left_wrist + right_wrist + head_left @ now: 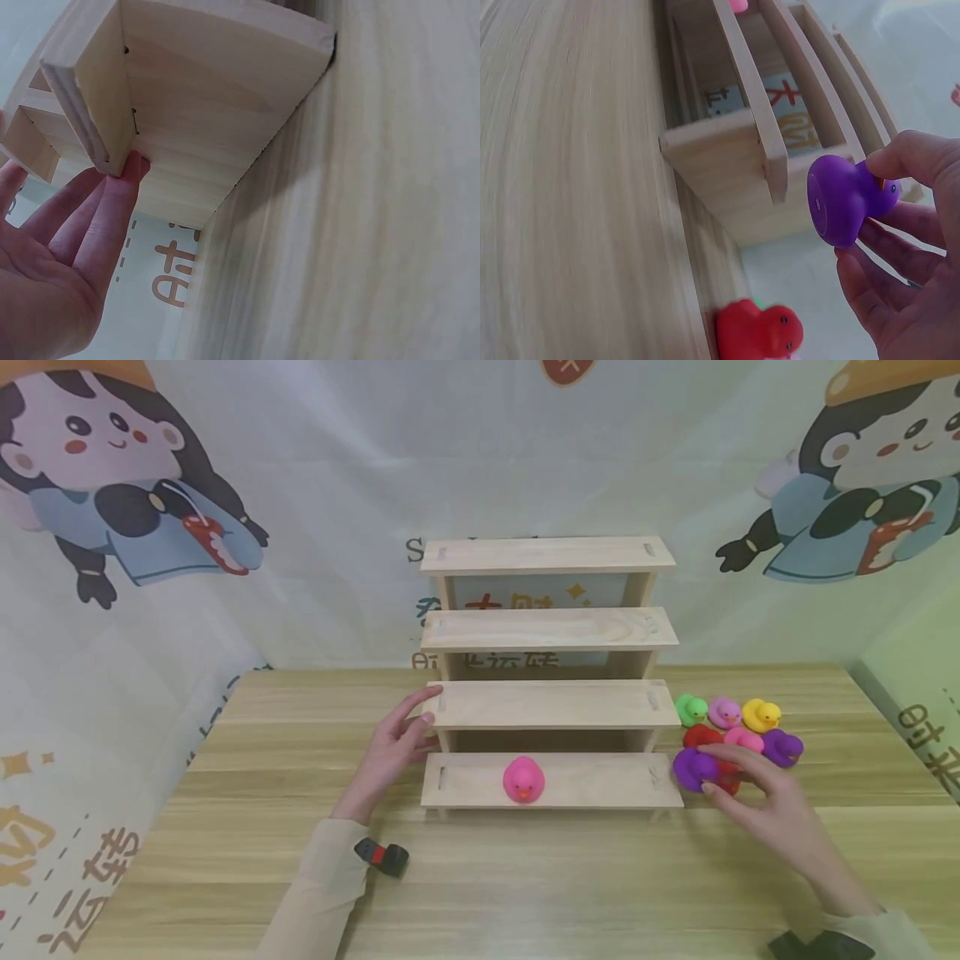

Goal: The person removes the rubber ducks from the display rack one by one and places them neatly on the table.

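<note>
A tiered wooden display shelf (551, 706) with several steps stands on the table. My left hand (393, 739) holds its left end at the second step from the bottom, and the left wrist view has the fingertips at a board's corner. On the lowest step sits a pink rubber duck (523, 780), facing me. Beside the shelf's right end, my right hand (772, 802) pinches a purple rubber duck (844, 199) between thumb and fingers. It is tipped, with its flat base showing in the right wrist view. A red duck (754, 330) sits below it there.
Several rubber ducks cluster right of the shelf, among them a green duck (691, 710), a yellow duck (761, 715) and another purple duck (782, 748). Behind the wooden table (570, 885) hangs a printed cloth backdrop (337, 485). More cloth flanks both sides.
</note>
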{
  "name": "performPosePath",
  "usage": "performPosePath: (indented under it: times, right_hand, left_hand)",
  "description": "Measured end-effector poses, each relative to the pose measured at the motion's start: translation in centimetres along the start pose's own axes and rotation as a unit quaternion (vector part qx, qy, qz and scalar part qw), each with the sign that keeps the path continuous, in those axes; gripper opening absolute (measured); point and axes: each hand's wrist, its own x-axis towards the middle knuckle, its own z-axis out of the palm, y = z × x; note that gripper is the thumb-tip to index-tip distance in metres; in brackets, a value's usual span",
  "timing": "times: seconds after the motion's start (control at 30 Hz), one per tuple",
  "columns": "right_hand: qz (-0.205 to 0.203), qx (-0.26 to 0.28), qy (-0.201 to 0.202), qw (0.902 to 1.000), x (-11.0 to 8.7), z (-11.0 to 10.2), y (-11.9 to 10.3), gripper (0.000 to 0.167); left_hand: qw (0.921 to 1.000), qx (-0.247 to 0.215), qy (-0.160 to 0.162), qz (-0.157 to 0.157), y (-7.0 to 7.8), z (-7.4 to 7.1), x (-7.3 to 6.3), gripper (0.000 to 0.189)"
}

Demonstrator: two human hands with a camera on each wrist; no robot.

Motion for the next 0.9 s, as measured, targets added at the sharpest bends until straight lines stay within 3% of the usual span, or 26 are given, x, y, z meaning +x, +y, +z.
performPosePath:
  times: [0.2, 0.67, 0.9]
  right_hand:
    - [-0.015, 0.009, 0.024, 0.9996, -0.4, -1.0, 0.9, 0.047]
    - [0.051, -0.029, 0.028, 0.9979, -2.4, -3.3, 2.3, 0.042]
    - [0.053, -0.026, 0.047, 0.9972, -2.8, -4.0, 3.0, 0.041]
  left_hand:
    - [1.0, -0.006, -0.001, 0.004, 0.0, 0.0, 0.0, 0.043]
    - [1.0, -0.004, 0.001, 0.001, 0.0, 0.1, 0.0, 0.042]
    - [1.0, -0.002, 0.001, -0.004, 0.1, 0.1, 0.0, 0.043]
